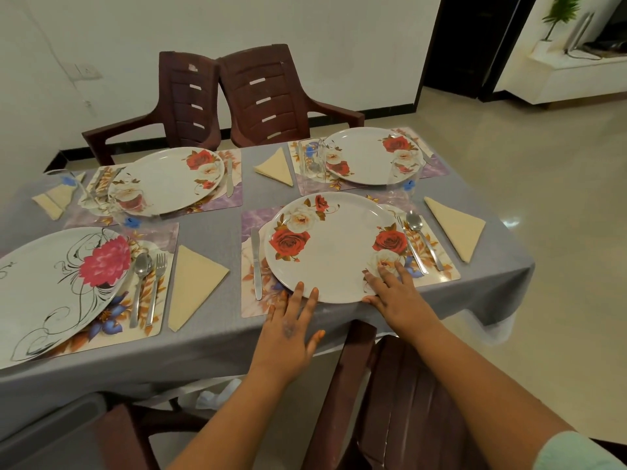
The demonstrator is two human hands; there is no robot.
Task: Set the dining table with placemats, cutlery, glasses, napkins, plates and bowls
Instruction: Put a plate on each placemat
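Right hand (pixel 393 290): fingers straight and laid flat on the near right rim of the rose-patterned plate (pixel 332 245), thumb at the rim's edge; nothing gripped. Left hand (pixel 288 330): fingers spread and straight, tips touching the same plate's near left rim, palm over the grey cloth of the worktop (pixel 210 228); nothing gripped.

The plate lies on a floral placemat (pixel 251 307) at the near right setting. A knife (pixel 257 266) lies on the mat just left of the plate. A fork (pixel 410 245) and a spoon (pixel 420 235) lie on the mat to its right. A folded cream napkin (pixel 458 227) sits on the cloth beyond the mat's right edge.

Near left setting: a large plate with a pink flower (pixel 57 286) on its mat, a second spoon (pixel 140 279) and second fork (pixel 156 283) to its right, a second napkin (pixel 193 283) beside the mat.

Far left setting: a rose plate (pixel 169 181) on a mat, with a clear glass (pixel 130 201) in front of it. Far right setting: another rose plate (pixel 369 154) with a glass (pixel 312 161) at its left.

Two brown plastic chairs (pixel 237 96) stand at the far side of the worktop.
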